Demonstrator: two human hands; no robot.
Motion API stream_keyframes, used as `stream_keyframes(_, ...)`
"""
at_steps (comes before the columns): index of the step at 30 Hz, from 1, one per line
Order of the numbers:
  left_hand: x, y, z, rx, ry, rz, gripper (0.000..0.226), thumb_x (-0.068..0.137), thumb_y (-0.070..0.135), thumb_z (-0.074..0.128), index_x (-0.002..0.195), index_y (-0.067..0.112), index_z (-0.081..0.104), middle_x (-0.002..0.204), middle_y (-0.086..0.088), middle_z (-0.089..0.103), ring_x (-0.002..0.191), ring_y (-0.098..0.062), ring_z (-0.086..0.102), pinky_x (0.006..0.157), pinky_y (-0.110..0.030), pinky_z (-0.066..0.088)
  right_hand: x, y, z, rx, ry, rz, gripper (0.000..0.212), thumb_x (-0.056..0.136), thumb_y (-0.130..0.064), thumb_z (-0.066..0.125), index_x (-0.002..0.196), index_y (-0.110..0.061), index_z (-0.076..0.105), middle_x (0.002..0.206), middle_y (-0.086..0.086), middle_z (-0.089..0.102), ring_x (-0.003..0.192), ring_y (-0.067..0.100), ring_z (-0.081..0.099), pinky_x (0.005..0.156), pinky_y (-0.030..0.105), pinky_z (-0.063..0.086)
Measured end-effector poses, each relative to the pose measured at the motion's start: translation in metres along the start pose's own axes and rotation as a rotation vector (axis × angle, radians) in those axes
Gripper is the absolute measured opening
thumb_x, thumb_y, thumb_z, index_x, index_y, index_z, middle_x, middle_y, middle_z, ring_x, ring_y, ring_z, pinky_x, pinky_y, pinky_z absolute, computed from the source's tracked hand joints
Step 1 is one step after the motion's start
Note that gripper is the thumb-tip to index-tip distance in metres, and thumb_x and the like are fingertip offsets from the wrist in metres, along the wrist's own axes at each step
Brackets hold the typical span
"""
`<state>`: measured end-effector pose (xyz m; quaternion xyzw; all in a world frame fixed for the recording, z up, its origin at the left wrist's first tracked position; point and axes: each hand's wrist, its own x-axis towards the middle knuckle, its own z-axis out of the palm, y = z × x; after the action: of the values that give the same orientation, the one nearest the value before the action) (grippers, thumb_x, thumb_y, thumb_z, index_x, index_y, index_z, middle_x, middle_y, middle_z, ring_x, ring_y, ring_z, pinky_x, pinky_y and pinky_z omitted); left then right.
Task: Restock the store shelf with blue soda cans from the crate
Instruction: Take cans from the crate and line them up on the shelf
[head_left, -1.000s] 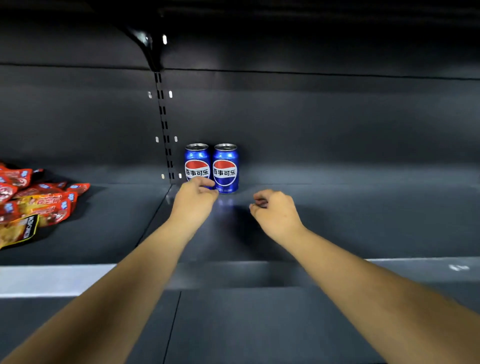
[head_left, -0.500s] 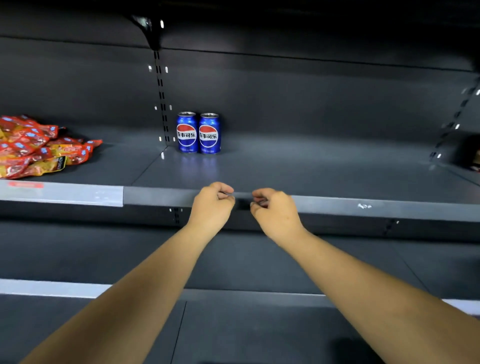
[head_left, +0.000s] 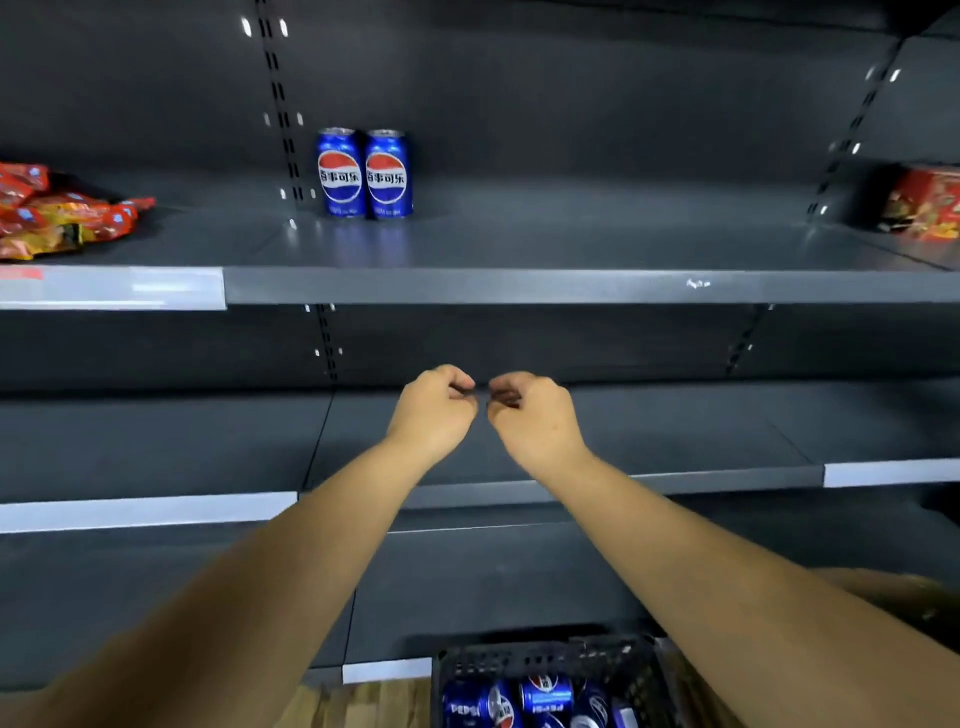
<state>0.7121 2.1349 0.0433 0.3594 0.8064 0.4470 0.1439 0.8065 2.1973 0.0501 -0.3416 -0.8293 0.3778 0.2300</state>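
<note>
Two blue soda cans stand upright side by side at the back of the upper dark shelf, next to a slotted upright. My left hand and my right hand hang close together in front of the shelf below, fingers curled in, nothing in either. At the bottom edge a black plastic crate holds several blue cans, lying and leaning.
Red and orange snack bags lie on the upper shelf at the left. A red box sits on it at the far right. Lower dark shelves with white price strips run across. Wooden floor shows beside the crate.
Both hands have drawn back and down from the two cans on the upper shelf to the shelf below. The view has tilted down, bringing the crate into sight.
</note>
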Motion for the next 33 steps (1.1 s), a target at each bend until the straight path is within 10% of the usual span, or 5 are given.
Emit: stream_keyframes(33,-0.080,-0.469,0.444,0.244,-0.187,-0.260,0.026,0.088,0.015,0.050,0.110,0.007,0.062,0.115,-0.015,0.064,0.106,-0.032,0.059,0.088,-0.033,0.049,-0.092,0.553,0.312,-0.181,-0.045,0.393,0.032,0.083,-0.007,0.053,0.115,-0.007,0.061,0.117,0.016,0.063,0.110,0.031,0.058,0.088,0.033,0.047)
